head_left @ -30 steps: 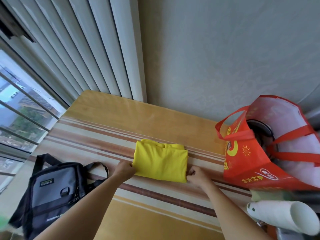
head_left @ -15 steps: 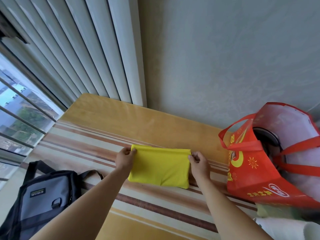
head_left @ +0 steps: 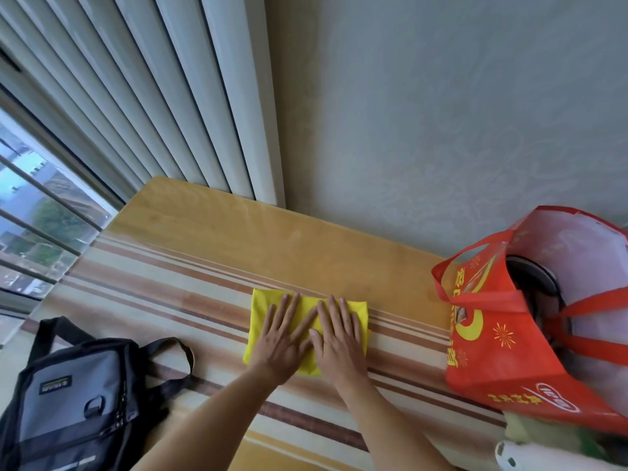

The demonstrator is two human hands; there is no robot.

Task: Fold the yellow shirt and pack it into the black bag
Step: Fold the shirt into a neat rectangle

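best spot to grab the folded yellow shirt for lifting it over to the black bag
Probably the two short side edges of the yellow shirt, one hand from each side: it lies as a flat folded packet, and gripping all layers there should keep it folded on the way to the black bag.

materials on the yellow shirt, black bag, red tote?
Yellow shirt: thin matte knit, probably cotton or polyester; lies flat in soft folds.
Black bag: woven synthetic, likely nylon; slight sheen, webbing straps, sewn label.
Red tote: looks like non-woven polypropylene; stiff creases, printed graphics.
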